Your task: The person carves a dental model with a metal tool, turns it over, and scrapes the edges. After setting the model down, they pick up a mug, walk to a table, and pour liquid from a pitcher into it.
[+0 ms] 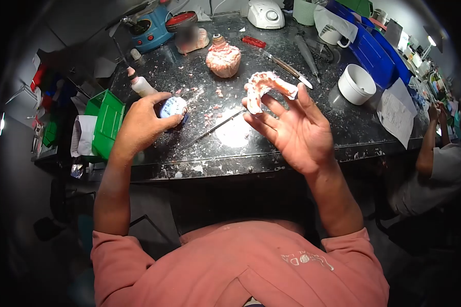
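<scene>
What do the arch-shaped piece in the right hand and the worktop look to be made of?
Arch-shaped piece: likely pink wax or acrylic with white plaster, matte and rough-edged, held at the right hand's fingertips. Worktop: looks like polished dark speckled stone, glossy, since it reflects a lamp.

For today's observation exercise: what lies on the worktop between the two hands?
In the head view, a thin metal tool lies slanted on the dark worktop between the left hand and right hand, among pink crumbs and a pale glare patch.
</scene>
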The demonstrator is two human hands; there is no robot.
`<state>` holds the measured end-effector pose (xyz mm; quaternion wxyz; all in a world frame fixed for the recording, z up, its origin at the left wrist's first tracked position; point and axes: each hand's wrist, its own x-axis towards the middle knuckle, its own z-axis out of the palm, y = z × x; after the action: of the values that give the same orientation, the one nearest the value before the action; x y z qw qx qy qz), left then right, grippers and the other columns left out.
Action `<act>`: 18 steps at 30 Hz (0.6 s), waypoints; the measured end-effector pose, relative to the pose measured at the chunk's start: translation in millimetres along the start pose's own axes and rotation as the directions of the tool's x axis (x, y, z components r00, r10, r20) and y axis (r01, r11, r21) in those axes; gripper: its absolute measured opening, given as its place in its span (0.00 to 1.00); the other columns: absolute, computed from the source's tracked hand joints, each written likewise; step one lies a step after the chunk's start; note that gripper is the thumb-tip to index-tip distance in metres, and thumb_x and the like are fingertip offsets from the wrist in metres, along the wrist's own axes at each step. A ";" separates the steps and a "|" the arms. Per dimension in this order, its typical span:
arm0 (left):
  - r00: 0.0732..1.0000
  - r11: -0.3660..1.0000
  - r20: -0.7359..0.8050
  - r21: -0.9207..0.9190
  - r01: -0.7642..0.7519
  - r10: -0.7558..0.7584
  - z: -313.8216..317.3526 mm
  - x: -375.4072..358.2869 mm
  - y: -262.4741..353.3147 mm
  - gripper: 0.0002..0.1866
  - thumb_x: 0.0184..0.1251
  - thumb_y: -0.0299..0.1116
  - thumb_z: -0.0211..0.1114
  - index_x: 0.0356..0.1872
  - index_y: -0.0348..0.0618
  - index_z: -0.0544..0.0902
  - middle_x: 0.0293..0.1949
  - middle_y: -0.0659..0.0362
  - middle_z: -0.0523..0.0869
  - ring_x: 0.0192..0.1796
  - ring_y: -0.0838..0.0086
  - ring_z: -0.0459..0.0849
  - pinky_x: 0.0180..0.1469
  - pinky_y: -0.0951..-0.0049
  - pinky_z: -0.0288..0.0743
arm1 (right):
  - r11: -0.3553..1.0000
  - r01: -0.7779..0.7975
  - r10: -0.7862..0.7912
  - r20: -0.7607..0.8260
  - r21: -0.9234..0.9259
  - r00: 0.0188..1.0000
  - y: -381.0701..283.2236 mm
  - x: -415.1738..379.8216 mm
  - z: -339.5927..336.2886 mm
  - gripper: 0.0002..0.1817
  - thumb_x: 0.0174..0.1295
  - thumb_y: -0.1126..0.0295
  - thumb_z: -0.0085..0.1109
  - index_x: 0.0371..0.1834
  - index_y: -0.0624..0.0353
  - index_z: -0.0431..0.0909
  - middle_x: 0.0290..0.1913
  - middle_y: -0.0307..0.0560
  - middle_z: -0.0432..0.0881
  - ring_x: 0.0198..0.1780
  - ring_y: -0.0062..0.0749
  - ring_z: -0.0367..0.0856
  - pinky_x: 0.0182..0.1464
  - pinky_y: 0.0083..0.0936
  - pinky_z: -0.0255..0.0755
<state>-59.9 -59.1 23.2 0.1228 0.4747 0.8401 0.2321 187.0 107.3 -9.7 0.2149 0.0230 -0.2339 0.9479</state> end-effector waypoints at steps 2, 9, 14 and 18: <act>0.998 0.879 -0.037 -0.476 0.021 -0.044 2.3 2.4 -15.3 0.30 0.59 0.31 0.72 0.61 0.27 0.75 0.49 0.50 0.85 0.48 0.69 0.85 0.56 0.73 0.75 | 0.999 0.026 -0.026 0.008 0.022 1.000 7.0 4.5 1.6 0.32 0.75 0.51 0.43 0.74 0.60 0.53 0.67 0.60 0.63 0.67 0.48 0.67 0.71 0.48 0.64; 0.991 -0.306 -0.053 -0.952 -0.013 0.123 42.8 -23.3 6.4 0.32 0.69 0.43 0.60 0.66 0.28 0.66 0.60 0.42 0.78 0.63 0.49 0.77 0.72 0.40 0.62 | 0.883 0.164 -0.155 0.058 -0.441 0.986 23.3 17.3 17.2 0.36 0.69 0.57 0.47 0.77 0.61 0.50 0.69 0.61 0.64 0.68 0.46 0.68 0.70 0.47 0.63; 0.961 -0.065 -0.266 -0.963 -0.261 0.081 54.5 -35.5 36.8 0.35 0.65 0.40 0.61 0.67 0.24 0.65 0.61 0.44 0.77 0.65 0.62 0.76 0.71 0.58 0.65 | 0.141 0.582 -0.403 0.491 -0.801 0.772 42.2 16.7 22.8 0.44 0.46 0.72 0.79 0.70 0.61 0.67 0.67 0.50 0.73 0.65 0.34 0.74 0.65 0.32 0.71; 0.940 0.058 -0.317 -0.944 -0.326 0.128 59.9 -40.1 38.5 0.37 0.62 0.39 0.64 0.67 0.24 0.65 0.63 0.44 0.76 0.66 0.63 0.75 0.72 0.59 0.64 | 0.072 0.589 -0.408 0.515 -0.805 0.754 45.7 16.5 25.7 0.42 0.44 0.72 0.79 0.67 0.60 0.71 0.64 0.53 0.75 0.63 0.38 0.76 0.65 0.33 0.70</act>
<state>15.1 -60.0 -9.4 0.3072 0.3759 0.3876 0.7837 151.4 65.7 -4.2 0.4765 0.0431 -0.7372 0.4772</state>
